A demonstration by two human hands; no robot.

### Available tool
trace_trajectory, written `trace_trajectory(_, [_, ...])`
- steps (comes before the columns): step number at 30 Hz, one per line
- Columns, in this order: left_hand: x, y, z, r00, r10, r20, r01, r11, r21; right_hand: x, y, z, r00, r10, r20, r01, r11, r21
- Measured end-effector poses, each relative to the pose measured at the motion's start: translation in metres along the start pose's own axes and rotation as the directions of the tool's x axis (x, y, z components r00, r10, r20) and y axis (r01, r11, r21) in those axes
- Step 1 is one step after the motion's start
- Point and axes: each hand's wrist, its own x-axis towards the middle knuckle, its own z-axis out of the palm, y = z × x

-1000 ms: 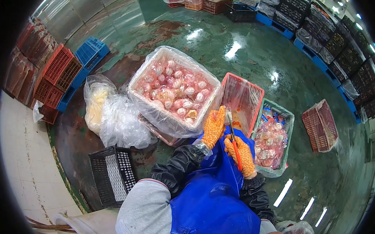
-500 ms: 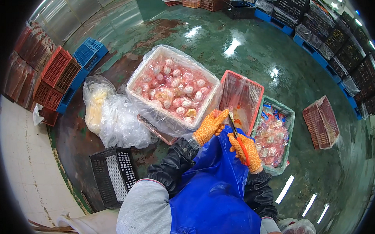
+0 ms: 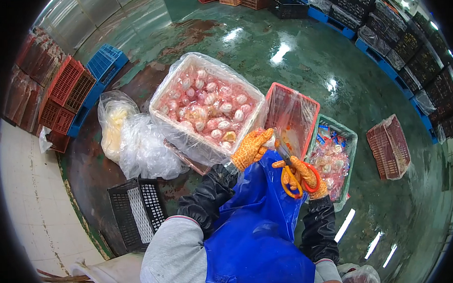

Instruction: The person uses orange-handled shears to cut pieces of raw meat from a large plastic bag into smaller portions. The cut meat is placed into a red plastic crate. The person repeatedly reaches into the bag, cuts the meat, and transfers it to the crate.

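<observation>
My left hand (image 3: 252, 149), in an orange patterned glove, is closed with a small whitish piece (image 3: 270, 142) at its fingertips. Its exact kind I cannot make out. Scissors (image 3: 286, 168) with red and orange handles are in my gloved right hand (image 3: 302, 176), their blades pointing up close beside the left fingertips. Just beyond my left hand stands a large white crate (image 3: 160, 100), lined with clear plastic and filled with pale, ribbed round pieces in pinkish wrapping. A red crate (image 3: 312, 104) with a plastic liner and some orange bits inside lies past both hands.
Right of my hands is a green crate (image 3: 353, 152) of wrapped pieces. Clear plastic bags (image 3: 144, 144) and a black crate (image 3: 116, 210) lie to the left. A dark red crate (image 3: 389, 146) sits farther right on the wet green floor. Stacked crates on blue pallets (image 3: 378, 60) line the edges.
My right hand has turned so that the scissors' handle loops show, and they look spread wider. The whitish piece now shows at my left fingertips. The crates have stayed put.
</observation>
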Motion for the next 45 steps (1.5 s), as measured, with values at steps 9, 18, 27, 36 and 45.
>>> trace_trajectory(9, [0.019, -0.011, -0.016, 0.998, 0.022, 0.053, -0.013, 0.986, -0.169, 0.024, 0.028, -0.004, 0.971, -0.065, 0.228, -0.099, 0.763, 0.639])
trace_trajectory(18, [0.033, -0.015, -0.010, 0.985, 0.148, -0.092, -0.155, 0.986, -0.063, 0.054, 0.031, -0.008, 0.965, -0.063, 0.256, -0.165, 0.610, 0.775])
trace_trajectory(27, [0.021, -0.016, -0.047, 0.807, 0.500, -0.315, -0.019, 0.555, 0.832, 0.000, 0.031, -0.028, 0.859, -0.334, -0.389, 0.500, 0.713, 0.491])
trace_trajectory(36, [0.005, 0.064, -0.212, 0.722, 0.680, -0.129, 0.613, -0.541, 0.576, -0.029, 0.054, -0.045, 0.846, -0.222, -0.484, 0.493, 0.670, 0.555])
trace_trajectory(45, [0.016, 0.069, -0.174, 0.685, 0.645, -0.339, 0.102, 0.375, 0.921, -0.005, 0.044, 0.002, 0.862, -0.289, -0.418, 0.334, 0.942, 0.037])
